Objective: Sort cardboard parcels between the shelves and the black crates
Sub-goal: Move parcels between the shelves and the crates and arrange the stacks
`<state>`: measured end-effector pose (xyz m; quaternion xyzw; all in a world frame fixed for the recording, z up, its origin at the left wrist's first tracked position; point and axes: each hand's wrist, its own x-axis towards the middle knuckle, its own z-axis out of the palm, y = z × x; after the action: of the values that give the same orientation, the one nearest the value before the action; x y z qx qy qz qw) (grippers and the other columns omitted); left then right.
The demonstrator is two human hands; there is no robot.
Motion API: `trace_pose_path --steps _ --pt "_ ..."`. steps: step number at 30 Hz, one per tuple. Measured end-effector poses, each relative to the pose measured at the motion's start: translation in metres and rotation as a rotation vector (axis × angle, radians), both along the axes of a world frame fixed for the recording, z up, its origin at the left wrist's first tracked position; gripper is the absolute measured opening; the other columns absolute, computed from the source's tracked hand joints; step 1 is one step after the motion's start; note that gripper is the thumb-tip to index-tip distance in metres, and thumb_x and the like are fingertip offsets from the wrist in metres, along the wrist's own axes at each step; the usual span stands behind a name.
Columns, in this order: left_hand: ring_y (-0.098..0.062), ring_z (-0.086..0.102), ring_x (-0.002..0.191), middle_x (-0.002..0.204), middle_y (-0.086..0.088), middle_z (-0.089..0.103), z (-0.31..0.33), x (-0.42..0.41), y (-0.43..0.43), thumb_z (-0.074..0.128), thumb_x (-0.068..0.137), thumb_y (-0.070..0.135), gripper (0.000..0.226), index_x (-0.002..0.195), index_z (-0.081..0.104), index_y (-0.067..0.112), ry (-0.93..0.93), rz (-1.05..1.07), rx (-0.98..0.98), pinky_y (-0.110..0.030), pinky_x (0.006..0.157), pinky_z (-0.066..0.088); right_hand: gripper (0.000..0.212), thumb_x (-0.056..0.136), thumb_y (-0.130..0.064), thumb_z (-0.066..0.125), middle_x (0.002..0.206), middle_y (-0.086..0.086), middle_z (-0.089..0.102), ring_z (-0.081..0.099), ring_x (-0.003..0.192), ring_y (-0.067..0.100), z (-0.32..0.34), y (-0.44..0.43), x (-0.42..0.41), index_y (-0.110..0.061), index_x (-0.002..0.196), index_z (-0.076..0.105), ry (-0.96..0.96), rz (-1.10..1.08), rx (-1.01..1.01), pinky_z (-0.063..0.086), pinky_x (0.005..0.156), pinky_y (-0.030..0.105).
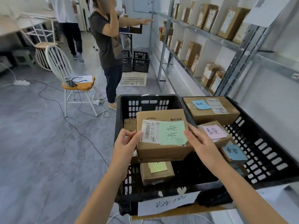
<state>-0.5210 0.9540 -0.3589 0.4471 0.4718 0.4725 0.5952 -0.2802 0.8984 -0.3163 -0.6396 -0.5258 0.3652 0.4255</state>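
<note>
A cardboard parcel [161, 151] with a barcode label and a green note is held over the left black crate [123, 101]. My left hand [127, 141] grips its left side, thumb on top. My right hand [200, 143] holds its right side. Below it in that crate lies a smaller parcel with a yellow note [157, 172]. The right black crate [262, 152] holds a large parcel with a blue note [210, 110], one with a pink note [215, 131] and one with a blue note [234, 152]. A paper label [168, 204] hangs on the left crate's front.
Metal shelves [210, 34] on the right carry several upright parcels. A person [110, 46] stands ahead by stacked black crates [140, 62] on a white crate [133, 79]. A white chair [76, 83] and floor cables are on the left. Another person walks at the back.
</note>
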Motion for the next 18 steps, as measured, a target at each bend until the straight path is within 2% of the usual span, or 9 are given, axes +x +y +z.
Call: trace_pose_path --steps 2,5,8,12,14,16,18 --pt "-0.019 0.072 0.092 0.093 -0.002 0.077 -0.004 -0.005 0.000 0.068 0.091 0.040 0.034 0.083 0.051 0.013 0.053 0.027 0.012 -0.038 0.074 0.054 0.064 0.082 -0.062 0.058 0.129 -0.010 0.055 0.056 0.117 0.002 -0.005 0.002 -0.003 -0.042 0.142 0.047 -0.037 -0.011 -0.024 0.053 0.088 0.023" --pt "-0.005 0.069 0.067 0.069 0.003 0.071 -0.010 -0.013 -0.004 0.069 0.090 0.042 0.037 0.076 0.050 0.013 0.155 0.066 0.011 -0.019 0.055 0.049 0.056 0.087 -0.053 0.063 0.132 -0.013 0.055 0.057 0.118 0.010 -0.018 0.005 -0.008 -0.037 0.138 0.047 -0.027 -0.003 -0.085 0.053 0.094 0.036" --pt "0.000 0.064 0.059 0.064 0.005 0.068 -0.018 -0.019 -0.009 0.070 0.088 0.045 0.037 0.076 0.052 0.014 0.292 0.093 -0.004 -0.014 0.049 0.045 0.045 0.090 -0.044 0.066 0.125 -0.016 0.059 0.064 0.105 0.005 -0.033 0.004 -0.013 -0.034 0.129 0.047 0.011 0.036 -0.168 0.056 0.080 0.027" --pt "0.015 0.061 0.066 0.084 0.007 0.067 -0.017 -0.019 -0.015 0.067 0.089 0.047 0.030 0.100 0.055 0.021 0.506 0.034 -0.009 -0.007 0.045 0.042 0.047 0.091 -0.042 0.066 0.119 -0.014 0.059 0.066 0.100 0.004 -0.049 -0.002 -0.016 -0.032 0.129 0.041 -0.006 0.068 -0.281 0.056 0.072 0.018" --pt "0.005 0.064 0.066 0.086 0.007 0.066 -0.013 -0.018 -0.018 0.060 0.093 0.051 0.037 0.119 0.049 0.027 0.618 -0.056 -0.007 -0.010 0.042 0.040 0.051 0.091 -0.044 0.065 0.117 -0.016 0.059 0.065 0.102 0.003 -0.053 -0.006 -0.017 -0.036 0.134 0.039 -0.018 0.098 -0.320 0.055 0.075 0.017" --pt "-0.003 0.064 0.070 0.089 0.008 0.066 -0.011 -0.017 -0.020 0.051 0.098 0.051 0.044 0.137 0.036 0.037 0.763 -0.159 0.009 -0.015 0.045 0.041 0.054 0.091 -0.045 0.065 0.122 -0.015 0.058 0.062 0.107 0.002 -0.058 -0.009 -0.019 -0.040 0.138 0.039 -0.035 0.143 -0.335 0.054 0.078 0.016" --pt "-0.006 0.061 0.075 0.095 0.008 0.062 -0.010 -0.014 -0.021 0.043 0.102 0.046 0.052 0.148 0.020 0.039 0.893 -0.243 0.002 -0.021 0.051 0.041 0.048 0.091 -0.046 0.065 0.129 -0.013 0.054 0.058 0.112 0.003 -0.060 -0.009 -0.021 -0.050 0.131 0.038 -0.069 0.180 -0.350 0.053 0.078 0.014"
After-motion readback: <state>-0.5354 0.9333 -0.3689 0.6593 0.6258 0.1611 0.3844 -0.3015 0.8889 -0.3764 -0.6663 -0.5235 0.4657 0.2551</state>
